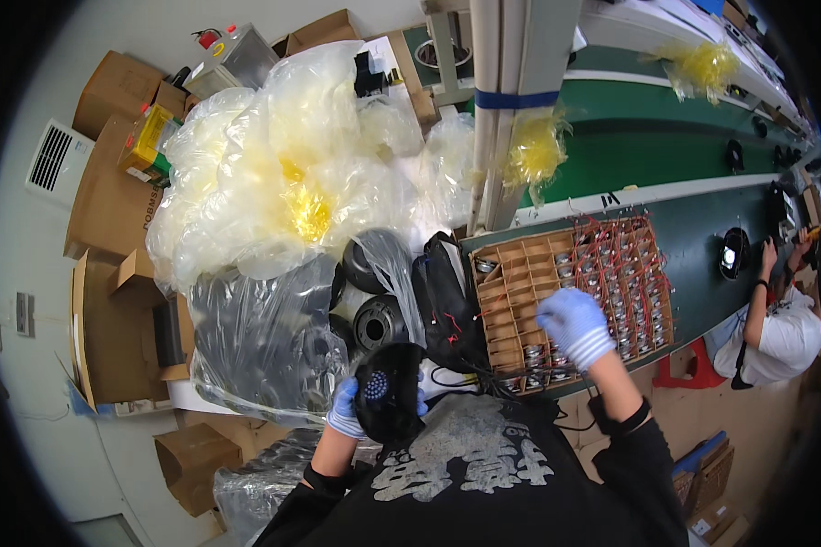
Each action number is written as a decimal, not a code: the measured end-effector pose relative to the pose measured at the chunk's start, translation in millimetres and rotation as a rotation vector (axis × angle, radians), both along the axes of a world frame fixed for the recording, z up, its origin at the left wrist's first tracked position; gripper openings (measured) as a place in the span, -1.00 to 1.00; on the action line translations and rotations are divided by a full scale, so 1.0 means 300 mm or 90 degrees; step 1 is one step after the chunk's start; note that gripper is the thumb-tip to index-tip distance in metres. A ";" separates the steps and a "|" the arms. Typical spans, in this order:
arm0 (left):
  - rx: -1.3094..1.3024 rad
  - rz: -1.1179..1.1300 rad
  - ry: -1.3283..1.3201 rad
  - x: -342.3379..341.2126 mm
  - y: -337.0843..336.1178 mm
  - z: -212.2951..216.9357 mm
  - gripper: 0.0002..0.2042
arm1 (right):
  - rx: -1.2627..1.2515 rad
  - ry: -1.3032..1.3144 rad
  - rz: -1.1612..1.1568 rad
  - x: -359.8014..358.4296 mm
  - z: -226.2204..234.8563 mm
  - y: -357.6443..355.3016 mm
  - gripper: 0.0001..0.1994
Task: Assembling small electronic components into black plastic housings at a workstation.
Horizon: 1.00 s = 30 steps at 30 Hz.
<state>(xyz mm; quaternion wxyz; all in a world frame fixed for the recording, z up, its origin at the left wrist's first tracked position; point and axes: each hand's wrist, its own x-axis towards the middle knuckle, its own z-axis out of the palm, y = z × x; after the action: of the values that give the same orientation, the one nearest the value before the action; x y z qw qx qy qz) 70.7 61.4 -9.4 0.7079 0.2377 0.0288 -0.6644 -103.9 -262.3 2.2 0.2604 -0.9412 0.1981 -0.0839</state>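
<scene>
My left hand (345,410), in a light blue and white glove, is closed round a glossy black rounded housing (385,401) with a cluster of small round holes. The housing is close to my chest, and some of my fingers are hidden behind it. My right hand (575,326), gloved alike, is over a cardboard tray with dividers (511,301). Its fingers are curled, and anything in them is too hidden to make out. Small round metal parts with red wires (611,283) fill the tray's right side and near rows; many left cells are bare cardboard.
Left of the tray are a black bag (447,310) and black round housings (379,321) under clear plastic. Clear plastic bags (246,173) are piled beyond. A white post (502,128) stands behind the tray. Another person (780,337) works at the green bench (702,237) on the right.
</scene>
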 end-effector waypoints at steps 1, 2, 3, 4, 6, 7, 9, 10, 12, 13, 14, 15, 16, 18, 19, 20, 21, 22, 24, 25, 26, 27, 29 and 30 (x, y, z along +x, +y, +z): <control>0.000 0.026 0.012 0.001 0.001 0.015 -0.03 | -0.033 0.181 -0.042 -0.063 -0.083 -0.049 -0.88; 0.004 0.021 0.014 0.003 0.015 0.011 -0.03 | -0.038 0.410 0.031 -0.076 -0.117 -0.081 -0.86; -0.005 0.017 0.056 0.010 0.001 0.015 -0.03 | -0.025 0.413 0.020 -0.100 -0.159 -0.078 -0.86; -0.024 0.020 0.099 0.009 0.002 0.006 -0.03 | -0.007 0.431 0.041 -0.121 -0.203 -0.057 -0.86; -0.007 0.021 0.091 -0.010 0.015 -0.006 -0.04 | -0.003 0.412 0.087 -0.142 -0.271 -0.010 -0.87; 0.008 0.028 0.077 -0.018 0.025 -0.013 -0.04 | -0.064 0.362 0.100 -0.146 -0.294 0.023 -0.89; 0.027 0.018 0.029 -0.030 0.024 -0.008 -0.05 | -0.122 0.291 0.049 -0.150 -0.326 0.072 -0.92; 0.046 0.006 -0.017 -0.035 0.028 -0.005 -0.05 | -0.124 0.288 0.051 -0.156 -0.332 0.081 -0.92; 0.050 0.000 -0.040 -0.039 0.036 -0.011 -0.02 | -0.176 0.194 0.086 -0.170 -0.340 0.088 -0.91; 0.055 -0.008 -0.061 -0.041 0.041 -0.016 0.01 | -0.176 0.191 0.086 -0.170 -0.337 0.092 -0.91; 0.044 -0.017 -0.052 -0.040 0.046 -0.019 0.02 | -0.167 0.148 0.117 -0.171 -0.328 0.092 -0.92; 0.044 -0.018 -0.055 -0.040 0.053 -0.016 0.02 | -0.158 0.106 0.148 -0.172 -0.315 0.092 -0.92; 0.055 -0.013 -0.050 -0.044 0.057 -0.007 0.02 | -0.142 0.103 0.155 -0.169 -0.290 0.104 -0.93; 0.068 -0.012 -0.045 -0.052 0.063 -0.002 0.02 | -0.114 0.095 0.196 -0.169 -0.300 0.121 -0.92; 0.059 -0.013 -0.036 -0.055 0.064 -0.002 0.02 | -0.089 0.088 0.241 -0.168 -0.300 0.131 -0.90; 0.050 -0.013 -0.027 -0.059 0.066 -0.002 0.02 | -0.127 0.118 0.279 -0.163 -0.283 0.149 -0.90; 0.050 -0.014 -0.027 -0.064 0.069 -0.005 0.02 | -0.126 0.119 0.278 -0.172 -0.284 0.157 -0.90; 0.044 -0.005 -0.037 -0.068 0.075 -0.011 0.01 | -0.091 0.121 0.283 -0.176 -0.289 0.165 -0.90; 0.038 0.007 -0.048 -0.076 0.082 -0.021 0.01 | -0.053 0.138 0.290 -0.181 -0.282 0.168 -0.85; 0.029 0.012 -0.030 -0.079 0.082 -0.025 0.01 | -0.053 0.137 0.291 -0.179 -0.274 0.169 -0.85; 0.020 0.018 -0.012 -0.081 0.082 -0.026 0.01 | -0.010 0.193 0.302 -0.178 -0.266 0.171 -0.82; 0.021 0.019 -0.013 -0.084 0.082 -0.025 0.01 | 0.032 0.250 0.313 -0.177 -0.255 0.174 -0.79; -0.009 0.013 -0.014 -0.089 0.077 -0.021 0.00 | 0.084 0.340 0.304 -0.172 -0.216 0.207 -0.73; -0.009 0.014 -0.013 -0.091 0.077 -0.017 0.00 | 0.103 0.375 0.278 -0.181 -0.215 0.230 -0.72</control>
<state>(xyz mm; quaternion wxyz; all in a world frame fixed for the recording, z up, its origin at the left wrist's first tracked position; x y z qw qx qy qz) 43.2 84.3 -14.5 0.7171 0.2392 0.0197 -0.6543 -158.2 -193.3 -62.4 0.2774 -0.9215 0.0654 0.2637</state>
